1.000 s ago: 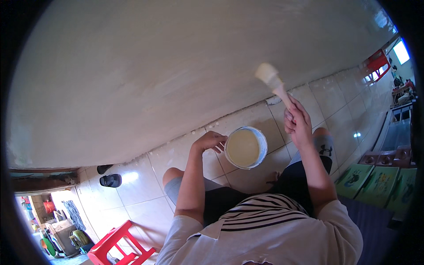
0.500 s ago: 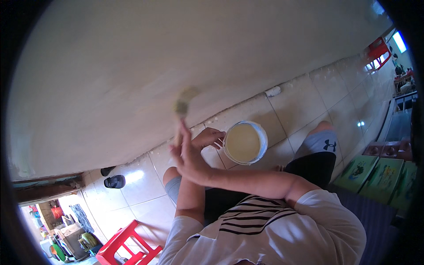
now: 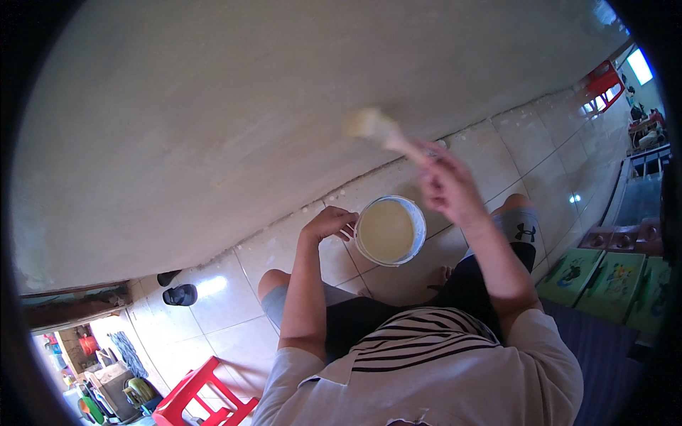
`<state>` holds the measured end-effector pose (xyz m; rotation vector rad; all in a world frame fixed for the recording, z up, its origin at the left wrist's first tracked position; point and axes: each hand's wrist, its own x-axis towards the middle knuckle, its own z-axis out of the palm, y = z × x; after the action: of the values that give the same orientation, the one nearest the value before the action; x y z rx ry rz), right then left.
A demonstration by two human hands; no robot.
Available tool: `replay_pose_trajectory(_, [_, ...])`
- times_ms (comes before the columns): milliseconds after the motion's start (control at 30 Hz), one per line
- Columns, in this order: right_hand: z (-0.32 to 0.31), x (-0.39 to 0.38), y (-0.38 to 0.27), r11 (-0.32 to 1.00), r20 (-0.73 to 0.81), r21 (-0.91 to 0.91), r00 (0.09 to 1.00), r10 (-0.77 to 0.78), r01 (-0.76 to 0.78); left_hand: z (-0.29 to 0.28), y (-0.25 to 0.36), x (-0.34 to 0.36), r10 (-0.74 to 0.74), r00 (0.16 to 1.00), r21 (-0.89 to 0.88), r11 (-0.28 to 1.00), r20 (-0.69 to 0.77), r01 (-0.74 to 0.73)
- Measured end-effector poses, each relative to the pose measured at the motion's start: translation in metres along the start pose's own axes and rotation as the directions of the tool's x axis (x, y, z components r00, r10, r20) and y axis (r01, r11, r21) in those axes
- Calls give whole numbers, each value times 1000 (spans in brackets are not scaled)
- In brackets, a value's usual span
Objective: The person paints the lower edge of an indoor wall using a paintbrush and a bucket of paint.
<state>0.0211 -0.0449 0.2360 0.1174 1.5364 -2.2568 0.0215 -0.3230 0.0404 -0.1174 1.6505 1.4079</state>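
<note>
A paintbrush point(image 3: 374, 126) is gripped by its handle in my right hand point(image 3: 449, 186), blurred by motion. Its pale, coated bristles point left, against or just off the broad plastered wall point(image 3: 213, 113); I cannot tell if they touch it. Below and left of that hand stands a white bucket point(image 3: 419, 231) on the floor between my legs, holding cream-coloured liquid paint point(image 3: 386, 231). My left hand point(image 3: 332, 224) has its fingers curled at the bucket's left rim.
Pale floor tiles point(image 3: 263, 248) run along the foot of the wall. A red plastic stool point(image 3: 202, 390) stands at lower left, with dark slippers point(image 3: 180, 295) beyond it. Green panels point(image 3: 611, 280) lie at the right, and another red stool point(image 3: 604, 85) stands far right.
My right hand has swung right with the paintbrush, from left of the bucket to above its right side, uncrossing my arms. My left hand stays at the rim.
</note>
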Motion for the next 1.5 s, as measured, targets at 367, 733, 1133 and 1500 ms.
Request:
replay_pose_trajectory(367, [47,11,33,937,-372,-144,860,-350,319,2,10,-7,-25,999,50,998,-32,27])
replay_pose_trajectory(733, [157,-24,80,826,501,-255,799,-331,502,7,17,-9,-41,999,4,999,-9,41])
replay_pose_trajectory(1133, [-24,-16,44,962,-364,-211,900,-239,171,9,13,-11,13,1000,-29,999,-15,-14])
replay_pose_trajectory(1500, [112,-3,144,546,162,-730,879,-448,412,-14,-55,14,424,895,100,905,-136,-414])
